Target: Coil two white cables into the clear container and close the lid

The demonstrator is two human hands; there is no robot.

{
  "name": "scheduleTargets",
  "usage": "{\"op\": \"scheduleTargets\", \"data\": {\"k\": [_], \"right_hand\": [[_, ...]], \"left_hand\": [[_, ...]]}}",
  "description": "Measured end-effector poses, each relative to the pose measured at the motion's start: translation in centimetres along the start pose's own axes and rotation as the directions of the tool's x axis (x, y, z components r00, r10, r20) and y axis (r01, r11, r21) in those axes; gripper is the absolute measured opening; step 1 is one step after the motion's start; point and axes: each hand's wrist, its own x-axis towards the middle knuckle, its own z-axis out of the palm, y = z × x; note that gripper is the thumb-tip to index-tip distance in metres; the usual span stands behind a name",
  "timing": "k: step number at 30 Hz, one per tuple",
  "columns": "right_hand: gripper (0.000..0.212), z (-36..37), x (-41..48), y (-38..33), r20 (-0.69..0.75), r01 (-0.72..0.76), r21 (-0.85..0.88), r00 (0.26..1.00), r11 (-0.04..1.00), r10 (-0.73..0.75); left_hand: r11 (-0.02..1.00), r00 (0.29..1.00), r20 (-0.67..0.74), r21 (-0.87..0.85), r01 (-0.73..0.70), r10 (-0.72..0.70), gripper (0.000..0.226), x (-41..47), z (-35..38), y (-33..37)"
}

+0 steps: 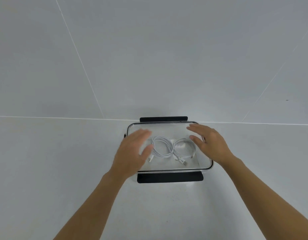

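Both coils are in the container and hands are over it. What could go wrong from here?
The near latch flap and far latch flap lie splayed outward, seemingly unlatched, so the lid could lift off. The right cable has a plug near the front wall; if the coil springs, it might catch under the rim.

No text, label, brand mark, number or sign can be read. The clear rectangular plastic container point(167, 122), its black latch flap point(169, 177) and the two coiled white cables point(161, 155) inside it show only plain surfaces, as does the pale grey tiled surface point(63, 153) beneath.
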Motion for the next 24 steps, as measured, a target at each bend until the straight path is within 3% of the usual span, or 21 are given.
{"op": "scheduleTargets", "data": {"k": [3, 8, 15, 20, 24], "right_hand": [[0.04, 1.0, 1.8, -0.6, 0.193, 0.194, -0.107, 0.966, 0.975, -0.171], [0.055, 2.3, 4.0, -1.5, 0.377, 0.225, -0.235, 0.918, 0.945, -0.125], [0.061, 3.0, 5.8, -1.4, 0.404, 0.121, -0.271, 0.915, 0.955, -0.001], [0.062, 3.2, 6.6, -1.4, 0.412, 0.079, -0.29, 0.91, 0.954, 0.05], [0.064, 3.7, 7.4, -1.6, 0.425, 0.037, -0.304, 0.899, 0.952, 0.101]], "left_hand": [[0.976, 0.95, 0.275, 0.116, -0.185, 0.147, 0.07, 0.1, 0.5, 1.2], [0.936, 0.876, 0.47, 0.251, -0.245, 0.103, 0.087, 0.1, 1.1, 1.4], [0.893, 0.825, 0.55, 0.295, -0.34, 0.133, 0.091, 0.0, 1.2, 0.9], [0.787, 0.848, 0.429, 0.384, -0.483, 0.312, 0.07, -0.5, 1.7, 0.5], [0.759, 0.834, 0.398, 0.38, -0.528, 0.381, 0.063, -0.5, 2.3, 0.2]]}}
